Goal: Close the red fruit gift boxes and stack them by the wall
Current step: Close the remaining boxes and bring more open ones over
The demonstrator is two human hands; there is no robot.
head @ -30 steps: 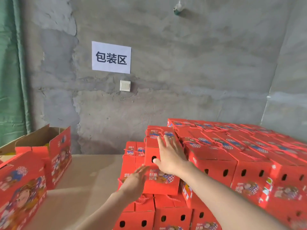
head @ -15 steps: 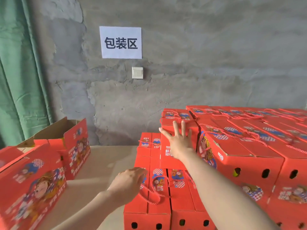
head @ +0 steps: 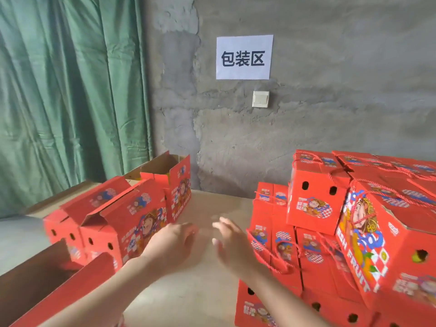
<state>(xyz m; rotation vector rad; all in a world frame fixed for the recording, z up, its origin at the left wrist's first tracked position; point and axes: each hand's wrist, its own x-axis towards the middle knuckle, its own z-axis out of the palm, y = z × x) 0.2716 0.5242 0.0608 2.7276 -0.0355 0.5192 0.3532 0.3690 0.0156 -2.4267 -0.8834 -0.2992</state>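
Red and open on top, the next box [head: 122,230] sits at the left side of the counter [head: 200,298], just beside the left hand [head: 169,246], which is nearer than the right hand [head: 232,246]; both hands are empty with loose fingers, and the closed stack [head: 316,197] stands right, by the wall [head: 306,126].

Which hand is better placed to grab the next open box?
Left. The left hand is empty, right beside the nearest open box; the right hand, also empty, sits nearer the closed stack.
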